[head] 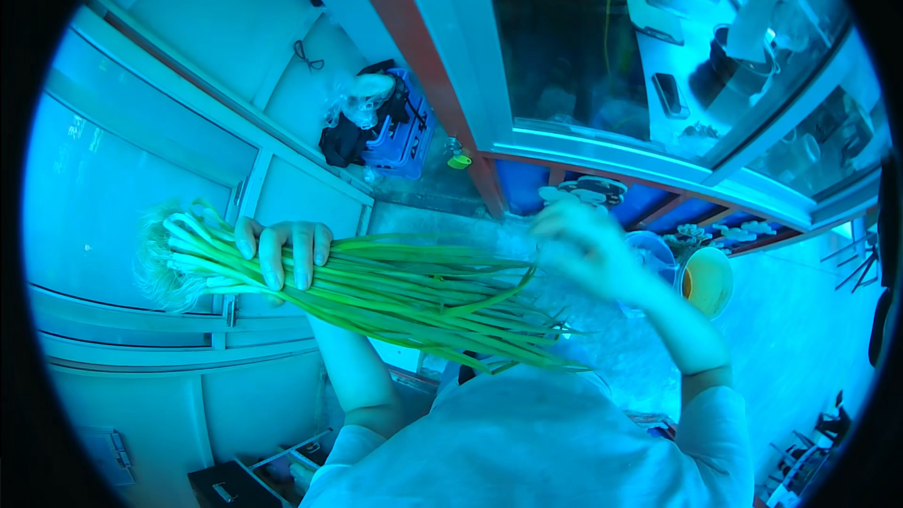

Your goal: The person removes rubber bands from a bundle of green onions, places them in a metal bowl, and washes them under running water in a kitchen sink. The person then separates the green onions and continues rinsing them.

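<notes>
A bunch of green onions (423,296) lies across my view, held up in front of my chest. My left hand (293,250) is closed around it near the white stems, with the stringy roots sticking out to the left. The long green leaves spread loosely to the right, and one leaf bends back over the others. My right hand (582,247) is raised just beyond the leaf tips and blurred. Its fingers look curled, but whether they pinch anything does not show.
Below my right forearm stand a yellowish bucket (707,282) and a pale blue bucket (649,254). A blue plastic crate (402,134) with bags sits ahead by the wall. Window frames (621,152) rise ahead to the right. White panels (141,176) stand at left.
</notes>
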Motion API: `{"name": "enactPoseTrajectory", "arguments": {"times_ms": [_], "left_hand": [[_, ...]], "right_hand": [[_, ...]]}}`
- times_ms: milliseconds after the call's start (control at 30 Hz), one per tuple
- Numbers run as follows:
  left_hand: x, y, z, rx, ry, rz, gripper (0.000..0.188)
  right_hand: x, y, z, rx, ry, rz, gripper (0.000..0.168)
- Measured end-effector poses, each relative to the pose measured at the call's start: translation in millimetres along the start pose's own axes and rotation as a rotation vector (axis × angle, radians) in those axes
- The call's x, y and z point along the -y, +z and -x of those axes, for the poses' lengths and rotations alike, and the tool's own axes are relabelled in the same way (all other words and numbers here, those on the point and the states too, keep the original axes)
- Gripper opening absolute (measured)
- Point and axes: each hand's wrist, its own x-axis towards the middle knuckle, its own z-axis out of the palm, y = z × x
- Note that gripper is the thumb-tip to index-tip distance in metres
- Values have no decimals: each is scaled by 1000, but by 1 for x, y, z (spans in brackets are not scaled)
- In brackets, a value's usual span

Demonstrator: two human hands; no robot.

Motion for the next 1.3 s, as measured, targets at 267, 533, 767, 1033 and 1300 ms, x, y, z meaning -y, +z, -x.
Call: {"name": "enactPoseTrajectory", "arguments": {"times_ms": [267, 533, 767, 1033, 1300], "left_hand": [[-68, -104, 33, 80, 31, -116, 41], [-131, -166, 70, -274, -97, -374, 50], [-78, -238, 98, -586, -523, -383, 53], [-22, -320, 99, -610, -507, -225, 68], [-43, -433, 88, -755, -540, -355, 58]], "right_hand": [[3, 137, -132, 225, 39, -297, 14], [-35, 199, -212, 475, 262, -116, 16], [-89, 214, -197, 309, 162, 893, 11], [-193, 170, -121, -781, 783, -87, 12], [-333, 46, 219, -1171, 1162, 293, 9]]}}
